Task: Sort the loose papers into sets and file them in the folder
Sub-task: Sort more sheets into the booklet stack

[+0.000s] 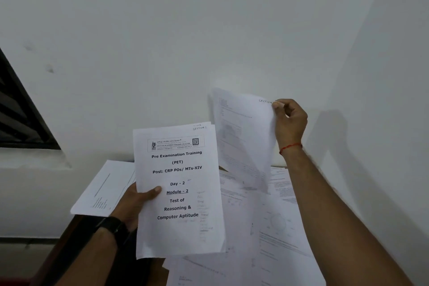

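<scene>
Gripping a thin stack of pages (178,193) by its left edge, the left hand (135,203) curls behind it, thumb pressed on the cover, which reads "Pre Examination Training". Beneath and beyond, loose papers (274,227) lie overlapping across the dark tabletop (148,271), and a stray page (102,188) juts out to the left. Farther up, the right hand (289,121) pinches the top corner of a single sheet (243,137) marked "SECTION", holding it upright above the pile. A white wall (162,53) stands behind.

Loose papers (278,227): spread low, against wall (185,53).
Paper stack (178,193): left, in front of loose papers.
Single sheet (243,137): right of stack, higher.
</scene>
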